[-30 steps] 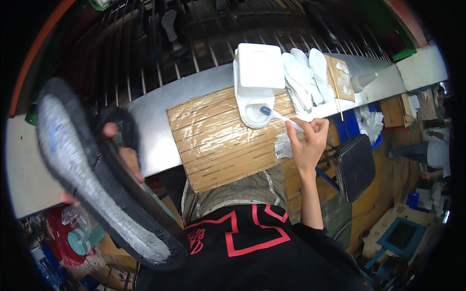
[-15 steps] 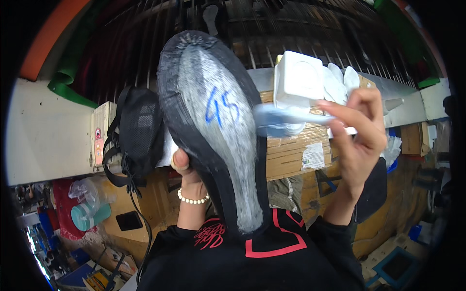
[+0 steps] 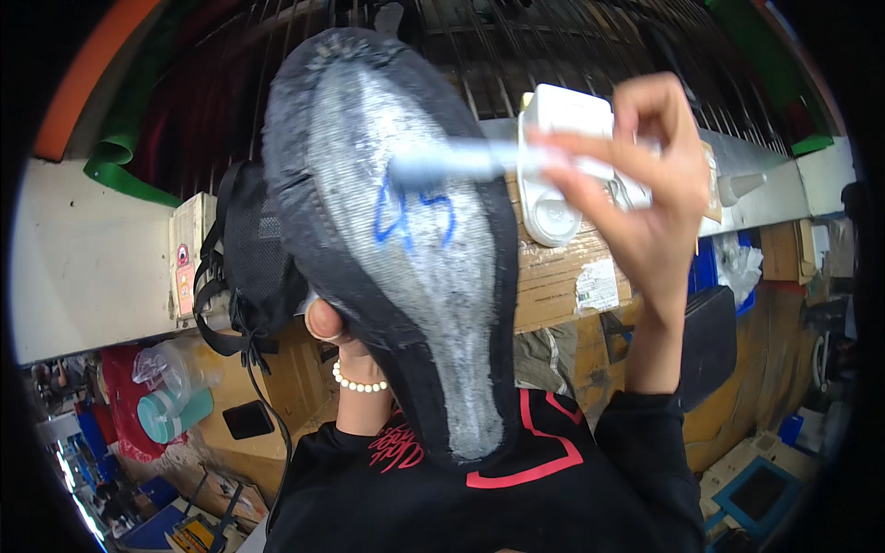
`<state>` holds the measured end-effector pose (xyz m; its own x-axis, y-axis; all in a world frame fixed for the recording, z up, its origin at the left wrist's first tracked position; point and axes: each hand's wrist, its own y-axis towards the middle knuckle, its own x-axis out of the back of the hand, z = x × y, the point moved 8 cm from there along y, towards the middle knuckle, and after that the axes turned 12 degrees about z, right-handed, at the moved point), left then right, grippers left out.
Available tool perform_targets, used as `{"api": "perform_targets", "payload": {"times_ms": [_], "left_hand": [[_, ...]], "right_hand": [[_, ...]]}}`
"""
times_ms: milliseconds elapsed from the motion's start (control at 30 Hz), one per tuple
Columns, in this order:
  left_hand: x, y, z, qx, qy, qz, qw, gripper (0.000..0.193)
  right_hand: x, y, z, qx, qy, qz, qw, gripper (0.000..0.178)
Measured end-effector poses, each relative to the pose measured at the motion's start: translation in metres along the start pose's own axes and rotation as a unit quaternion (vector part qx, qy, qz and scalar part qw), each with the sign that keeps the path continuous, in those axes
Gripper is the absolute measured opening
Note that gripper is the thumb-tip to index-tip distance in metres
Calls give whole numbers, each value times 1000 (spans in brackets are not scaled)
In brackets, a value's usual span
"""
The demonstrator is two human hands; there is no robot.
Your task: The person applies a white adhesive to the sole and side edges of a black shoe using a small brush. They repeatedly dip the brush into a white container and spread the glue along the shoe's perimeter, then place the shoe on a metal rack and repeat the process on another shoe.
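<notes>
A black shoe upper (image 3: pixel 309 221) is held upside down in front of me, its toe pointing away. Blue handwriting marks the grey, whitish-streaked bottom (image 3: pixel 452 304), which faces up. My left hand (image 3: pixel 332 327) grips the shoe from its left underside; the thumb shows and most fingers are hidden behind it. Between the fingertips of my right hand (image 3: pixel 659 175) is the handle of a pale blue brush (image 3: pixel 433 166), blurred by motion. Its head lies over the forefoot, by the writing; firm contact is hard to judge through the blur.
Behind my right hand, a white plastic container (image 3: pixel 567 106) with a round white part (image 3: pixel 553 221) stands on cardboard (image 3: pixel 544 295). A white nozzle (image 3: pixel 742 187) lies farther right. At left are a black bag (image 3: pixel 253 249), a phone (image 3: pixel 249 419) and a teal cup (image 3: pixel 175 415).
My right hand and the brush have moved left and up, from the shoe's right edge to over its forefoot. The shoe has shifted slightly left and up in view.
</notes>
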<state>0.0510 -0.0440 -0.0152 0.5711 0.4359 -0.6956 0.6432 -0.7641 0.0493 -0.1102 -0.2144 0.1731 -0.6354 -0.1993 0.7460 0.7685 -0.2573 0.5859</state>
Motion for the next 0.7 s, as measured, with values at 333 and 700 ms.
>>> {"api": "perform_targets", "payload": {"times_ms": [333, 700], "left_hand": [[-4, 17, -23, -40, -17, -19, 999, 86], [-39, 30, -42, 55, -242, 267, 931, 68]], "right_hand": [[-34, -63, 13, -37, 126, 111, 985, 32], [-27, -139, -79, -224, -214, 64, 949, 18]]}}
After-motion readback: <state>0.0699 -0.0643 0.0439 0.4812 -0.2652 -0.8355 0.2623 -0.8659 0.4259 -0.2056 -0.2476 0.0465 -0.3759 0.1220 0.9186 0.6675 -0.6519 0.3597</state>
